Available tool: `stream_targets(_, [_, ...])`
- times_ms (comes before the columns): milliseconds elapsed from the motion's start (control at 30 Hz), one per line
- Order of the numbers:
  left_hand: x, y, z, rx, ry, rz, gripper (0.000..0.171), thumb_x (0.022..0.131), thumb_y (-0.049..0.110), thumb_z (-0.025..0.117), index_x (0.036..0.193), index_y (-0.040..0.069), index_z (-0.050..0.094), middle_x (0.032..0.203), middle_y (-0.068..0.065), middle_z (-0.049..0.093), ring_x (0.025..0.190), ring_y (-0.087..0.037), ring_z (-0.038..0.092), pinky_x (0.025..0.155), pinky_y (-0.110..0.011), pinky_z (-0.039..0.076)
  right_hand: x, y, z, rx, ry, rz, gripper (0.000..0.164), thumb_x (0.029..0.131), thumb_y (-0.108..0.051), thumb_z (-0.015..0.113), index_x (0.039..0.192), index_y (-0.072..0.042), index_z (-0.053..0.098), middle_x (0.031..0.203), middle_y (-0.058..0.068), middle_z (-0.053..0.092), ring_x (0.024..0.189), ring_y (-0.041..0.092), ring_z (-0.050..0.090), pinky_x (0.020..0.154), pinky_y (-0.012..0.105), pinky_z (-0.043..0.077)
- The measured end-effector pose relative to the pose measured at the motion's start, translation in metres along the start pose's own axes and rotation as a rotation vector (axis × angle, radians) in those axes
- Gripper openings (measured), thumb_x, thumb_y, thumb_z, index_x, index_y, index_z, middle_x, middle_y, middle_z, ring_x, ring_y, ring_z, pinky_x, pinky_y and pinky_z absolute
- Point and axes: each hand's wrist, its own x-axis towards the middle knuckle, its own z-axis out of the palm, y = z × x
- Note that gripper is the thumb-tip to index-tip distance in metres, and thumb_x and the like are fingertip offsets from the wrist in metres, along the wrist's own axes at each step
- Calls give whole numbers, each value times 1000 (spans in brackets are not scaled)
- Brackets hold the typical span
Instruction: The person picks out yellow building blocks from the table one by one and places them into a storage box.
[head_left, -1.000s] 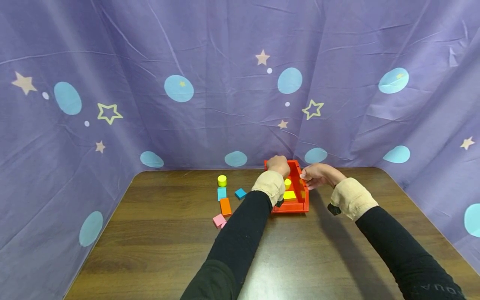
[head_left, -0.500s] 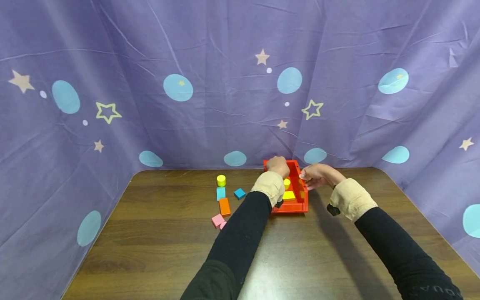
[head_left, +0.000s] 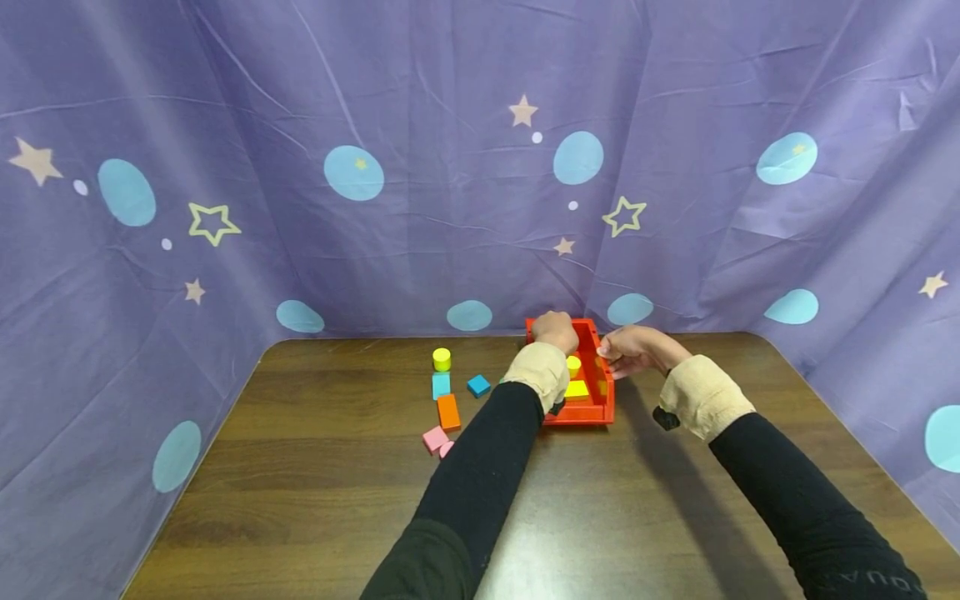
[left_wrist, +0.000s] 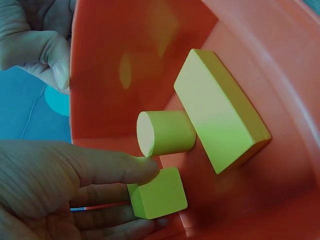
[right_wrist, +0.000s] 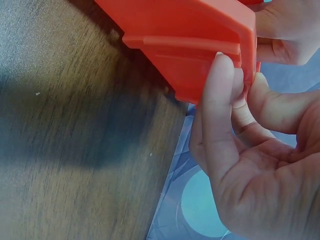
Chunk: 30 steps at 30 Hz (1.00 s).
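Holding yellow cube (left_wrist: 162, 194) in left hand (head_left: 555, 332), inside red bin (head_left: 573, 414), just right of centre in head view. Clamped on cube: fingers (left_wrist: 107, 216) below and behind, thumb above, lower left of left wrist view. Gripped by the sides near fingertips, probably to keep the grasp small inside narrow walls. Cannot tell whether resting on bin floor or lifted.

Pinching bin's right-hand rim with right hand (head_left: 636, 348); fingers along outer wall, upper right of right wrist view. Likely for steadying the bin against knocks from inside. Turned low wall toward the camera, presumably for easier access.

Relative to left fingers: cube right at the tips, between thumb and fingers. Just past thumb tip, upward in left wrist view, yellow cylinder (left_wrist: 170, 132); touching or not, cannot tell. Farther right, beside cylinder, big yellow block (left_wrist: 215, 107), out of the grasp.

Outside, on table (head_left: 300, 467), left of bin in head view: loose yellow cylinder (head_left: 442, 359), light blue block (head_left: 441, 385), darker blue block (head_left: 478, 385), orange block (head_left: 448, 412), pink block (head_left: 435, 439), pink piece (head_left: 447, 449) partly behind left sleeve. Spread out, perhaps for easy picking.
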Motion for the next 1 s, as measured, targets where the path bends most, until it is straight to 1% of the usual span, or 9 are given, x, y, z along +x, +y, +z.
stream_targets(133, [2, 0, 1, 3, 5, 1, 30, 98, 26, 64, 126, 22, 72, 130, 3, 70, 112, -13, 68, 78, -28, 59, 1, -1, 0, -7, 9, -1, 19, 101, -2, 46, 84, -9, 48, 78, 2, 48, 73, 13, 53, 68, 23, 57])
stream_targets(400, [-2, 0, 4, 1, -13, -7, 31, 99, 28, 64, 129, 23, 70, 133, 4, 68, 113, -13, 68, 79, -27, 58, 0, -1, 1, -21, 3, 2, 19, 101, -1, 44, 85, -9, 49, 81, 2, 48, 75, 14, 52, 70, 25, 57])
stream_targets(633, [-1, 1, 6, 2, -38, -15, 29, 102, 27, 61, 128, 21, 71, 125, 2, 72, 104, -14, 71, 75, -28, 58, 1, -3, 2, -28, 8, 2, 14, 100, -1, 43, 89, -8, 48, 82, 2, 47, 76, 15, 51, 71, 25, 58])
stream_targets(833, [2, 3, 7, 21, -58, -29, 28, 102, 28, 61, 127, 21, 71, 126, 3, 71, 102, -12, 70, 69, -26, 56, 0, -2, 1, -33, -4, -3, 16, 102, -3, 44, 87, -9, 48, 82, 2, 48, 75, 13, 52, 71, 24, 58])
stream_targets(1000, [1, 3, 7, 22, -66, -23, 27, 102, 28, 60, 126, 22, 71, 120, 3, 73, 95, -12, 70, 62, -27, 51, -3, -3, 0, -30, -13, -1, 19, 103, -4, 45, 85, -9, 48, 81, 1, 48, 74, 12, 53, 71, 24, 58])
